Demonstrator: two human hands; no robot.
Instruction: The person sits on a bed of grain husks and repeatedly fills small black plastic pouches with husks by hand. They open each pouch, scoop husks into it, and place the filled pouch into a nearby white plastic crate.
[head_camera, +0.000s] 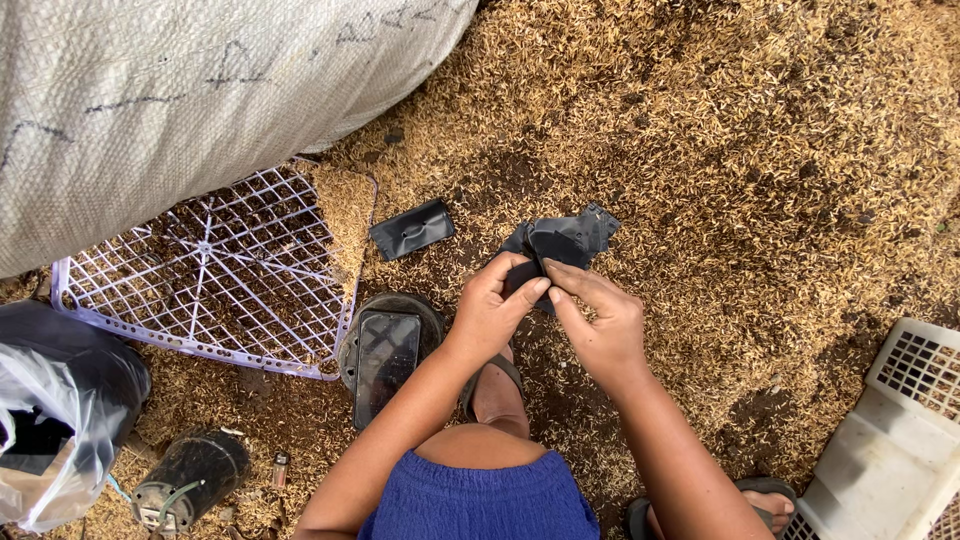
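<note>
The ground is bare soil thickly strewn with golden rice husks, darker and damp-looking in patches.

Nearest the camera, the person's blue garment fills the bottom edge, with a sandalled foot between the forearms and another at the lower right. At the lower left lies a small black pot on its side, its inside not visible, and beside it a clear plastic bag over something dark; what it contains cannot be told. At the lower right corner a white plastic crate lies tilted, its mesh wall facing up.

Just left of the near foot, a smartphone with a dark screen rests on top of a round black pot, hiding what is in it.

Both hands meet above the foot. The left hand and the right hand each pinch with thumb and fingertips the lower edge of a crumpled black plastic nursery bag, which is held just above the husks; its mouth is not clearly open and nothing shows inside it.

A little farther, to the left, a second flat black nursery bag lies on the husks, well apart from the hands. Left of it a lilac mesh tray lies flat, with dark soil showing through the grid and a heap of husks spilling over its far right corner.

Farthest, a large white woven sack, bulging full, fills the upper left.
</note>
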